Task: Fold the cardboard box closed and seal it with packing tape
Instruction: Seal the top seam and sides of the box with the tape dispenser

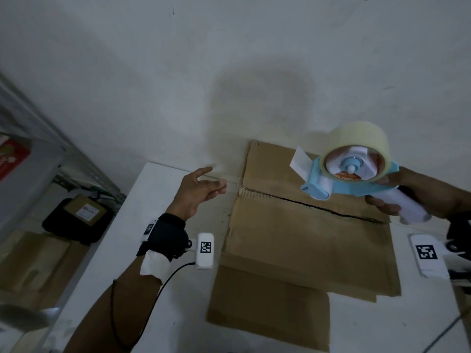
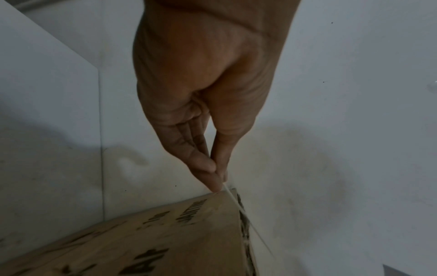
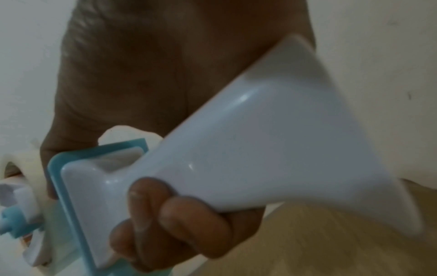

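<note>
A brown cardboard box (image 1: 305,245) lies on the white table (image 1: 158,225) against the wall, its top flaps folded down with a dark seam (image 1: 318,208) between them. My right hand (image 1: 397,194) grips the white handle (image 3: 260,149) of a blue tape dispenser (image 1: 341,184), held above the box's far right part. The dispenser carries a clear tape roll (image 1: 356,138) with a loose end sticking up at its left. My left hand (image 1: 211,179) hovers just left of the box's far left corner (image 2: 227,194), fingers (image 2: 203,162) straight and close together, holding nothing.
A cardboard panel (image 1: 267,314) juts out at the box's near side. Left of the table stand a metal shelf (image 1: 51,138), a black case (image 1: 76,217) with a small carton on it, and more cardboard (image 1: 30,263) on the floor. The wall is right behind the box.
</note>
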